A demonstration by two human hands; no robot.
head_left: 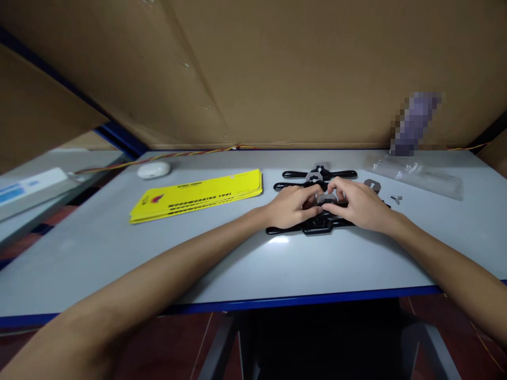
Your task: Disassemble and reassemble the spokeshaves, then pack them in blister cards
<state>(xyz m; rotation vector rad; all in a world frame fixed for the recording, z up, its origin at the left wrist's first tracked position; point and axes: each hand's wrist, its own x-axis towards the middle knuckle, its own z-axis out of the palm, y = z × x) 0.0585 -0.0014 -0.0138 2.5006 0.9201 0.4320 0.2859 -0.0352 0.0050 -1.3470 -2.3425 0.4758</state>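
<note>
My left hand (pixel 293 206) and my right hand (pixel 358 205) meet over a row of black spokeshaves. Both are closed, thumbs and fingers curled around the middle of one spokeshave, where a grey metal plate (pixel 327 199) shows between the fingertips. My hands hide most of that tool. Nearer to me lies another spokeshave (pixel 319 226), partly under my fingers. Behind my hands are a spokeshave (pixel 285 186) and, farther back, one more spokeshave (pixel 344 173), with grey slotted plates at their middles. A loose-looking grey plate (pixel 372 184) shows just beyond my right hand.
Small silver screws (pixel 396 199) lie right of my right hand. Clear plastic bags (pixel 420 177) are at the back right, near a blurred-out purple thing (pixel 415 124). Yellow printed cards (pixel 198 195) and a white case (pixel 153 169) sit left. A cable (pixel 178 154) runs along the back.
</note>
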